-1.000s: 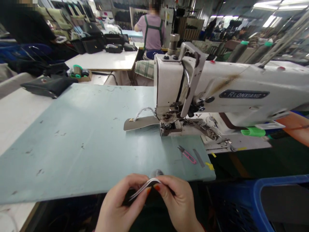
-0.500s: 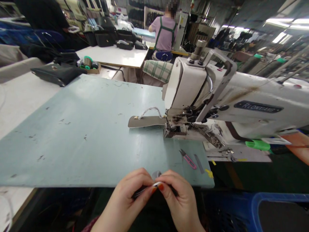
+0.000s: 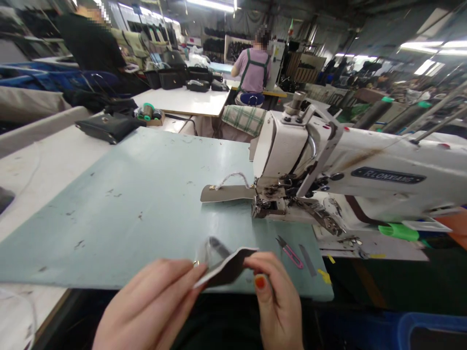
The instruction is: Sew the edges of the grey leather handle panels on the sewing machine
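Note:
My left hand (image 3: 149, 296) pinches the left end of a dark bag panel (image 3: 230, 270) with a pale edge, held just above the table's near edge. A blurred handle loop (image 3: 218, 247) rises behind this panel, and a bit of gold metal shows by my left fingertips. My right hand (image 3: 279, 296) grips the right end between thumb and fingers. A similar taupe bag panel (image 3: 228, 194), its handle wrapped in clear film, lies farther off with its right end at the sewing machine (image 3: 270, 197).
On the pale green tabletop (image 3: 120, 233), pink thread snips (image 3: 291, 253) and a grey strip (image 3: 307, 260) lie at right. A black bag (image 3: 109, 127) and a box of thread spools (image 3: 150, 114) sit at back left. A blue crate (image 3: 412, 325) stands lower right. Two people work beyond.
My hands have moved apart, and the panel between them now shows its dark face and handle loop. The view has tilted up somewhat.

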Tool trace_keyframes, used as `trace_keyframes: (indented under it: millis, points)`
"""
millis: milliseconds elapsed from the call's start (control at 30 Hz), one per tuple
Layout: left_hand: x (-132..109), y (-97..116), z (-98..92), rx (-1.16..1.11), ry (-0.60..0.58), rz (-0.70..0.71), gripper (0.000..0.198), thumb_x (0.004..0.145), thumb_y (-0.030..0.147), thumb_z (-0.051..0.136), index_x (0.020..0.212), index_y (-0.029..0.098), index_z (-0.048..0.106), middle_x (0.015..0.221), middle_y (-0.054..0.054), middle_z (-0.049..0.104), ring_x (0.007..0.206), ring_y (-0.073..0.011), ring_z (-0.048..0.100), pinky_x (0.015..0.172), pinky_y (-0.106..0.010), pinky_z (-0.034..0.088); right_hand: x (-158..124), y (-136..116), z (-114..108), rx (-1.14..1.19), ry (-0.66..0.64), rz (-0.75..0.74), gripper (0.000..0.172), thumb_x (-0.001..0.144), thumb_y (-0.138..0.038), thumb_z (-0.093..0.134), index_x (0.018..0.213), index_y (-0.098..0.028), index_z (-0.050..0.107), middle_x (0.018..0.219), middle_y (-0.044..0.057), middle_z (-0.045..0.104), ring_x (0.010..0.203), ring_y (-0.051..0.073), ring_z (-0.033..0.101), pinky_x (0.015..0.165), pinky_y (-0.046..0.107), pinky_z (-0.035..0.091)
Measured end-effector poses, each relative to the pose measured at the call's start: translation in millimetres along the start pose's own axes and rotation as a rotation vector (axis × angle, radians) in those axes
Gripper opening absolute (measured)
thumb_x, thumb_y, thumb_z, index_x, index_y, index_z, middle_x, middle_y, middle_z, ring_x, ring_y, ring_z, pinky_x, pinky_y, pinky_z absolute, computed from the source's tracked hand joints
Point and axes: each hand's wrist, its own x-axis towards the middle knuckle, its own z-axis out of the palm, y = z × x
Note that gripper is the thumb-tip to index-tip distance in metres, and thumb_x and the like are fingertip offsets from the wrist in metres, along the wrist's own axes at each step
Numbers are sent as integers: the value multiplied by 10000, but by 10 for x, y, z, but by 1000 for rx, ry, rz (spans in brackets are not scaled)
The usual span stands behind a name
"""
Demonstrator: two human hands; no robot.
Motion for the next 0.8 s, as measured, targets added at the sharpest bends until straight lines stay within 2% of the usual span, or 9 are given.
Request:
trace_keyframes:
  millis: [100, 167, 233, 267, 367, 467, 600, 700, 800]
  points:
    - [-43, 91, 89, 144, -37, 174, 322, 893, 162, 560, 1200, 214, 641, 952, -57, 741, 794, -196, 671, 693, -267, 547, -74, 90, 19, 220, -186, 226, 492, 984, -560, 371, 924, -177, 674, 770, 48, 627, 631, 142, 606, 580, 220, 496]
    - [-156, 85, 344, 115, -135, 212, 285, 896, 134, 539, 1144, 202, 663, 906, -52, 749, 735, -188, 677, 673, -266, 560, -166, 271, 55, 280, -264, 459, 579, 925, -669, 395, 928, -150, 652, 717, 28, 587, 550, 122, 555, 481, 192, 451]
    - [-383, 12, 675, -44, -197, 104, 232, 886, 181, 566, 1086, 201, 681, 931, -68, 736, 785, -192, 694, 715, -260, 585, -275, 516, 74, 209, -268, 606, 568, 886, -676, 471, 857, -131, 630, 682, 16, 554, 549, 116, 526, 455, 174, 418]
    - [-534, -40, 838, -146, -236, -34, 246, 862, 211, 609, 1098, 214, 677, 1013, -82, 722, 894, -208, 697, 785, -274, 588, -329, 639, 69, 142, -250, 633, 545, 883, -653, 501, 811, -126, 621, 671, 16, 551, 569, 121, 526, 463, 171, 415]
    - [-997, -174, 1197, -412, -95, -638, 265, 803, 324, 686, 1041, 208, 675, 1073, -96, 707, 1020, -262, 677, 832, -335, 591, -439, 861, -12, -26, -201, 591, 483, 929, -553, 488, 767, -121, 631, 672, 30, 584, 622, 140, 543, 511, 182, 432]
    - [-1183, -167, 1301, -716, 60, -1161, 476, 727, 464, 748, 1120, 212, 650, 1175, -95, 694, 1127, -294, 634, 858, -343, 582, -407, 766, -121, -95, -232, 490, 356, 960, -414, 489, 848, -133, 678, 702, 28, 623, 650, 147, 560, 586, 202, 456]
    - [-862, -47, 1217, -1234, -58, -1397, 439, 755, 512, 716, 1051, 189, 701, 1130, -108, 721, 1119, -294, 638, 941, -381, 534, -201, 462, -186, 80, -423, 365, 255, 971, -319, 496, 1032, -204, 715, 842, 24, 689, 791, 164, 622, 722, 212, 482]
    - [-503, -52, 1159, -1541, -153, -1347, 373, 779, 485, 701, 961, 161, 739, 1014, -115, 745, 948, -267, 690, 871, -386, 554, -66, 390, -184, 208, -474, 365, 275, 976, -357, 496, 1070, -209, 708, 889, 28, 694, 782, 151, 628, 706, 199, 490]
    - [-186, -145, 1168, -1524, -125, -1320, 306, 750, 407, 755, 841, 115, 740, 857, -99, 745, 717, -193, 674, 691, -304, 563, 48, 449, -142, 187, -402, 432, 328, 971, -409, 499, 967, -150, 701, 775, 36, 685, 650, 122, 612, 586, 171, 461]
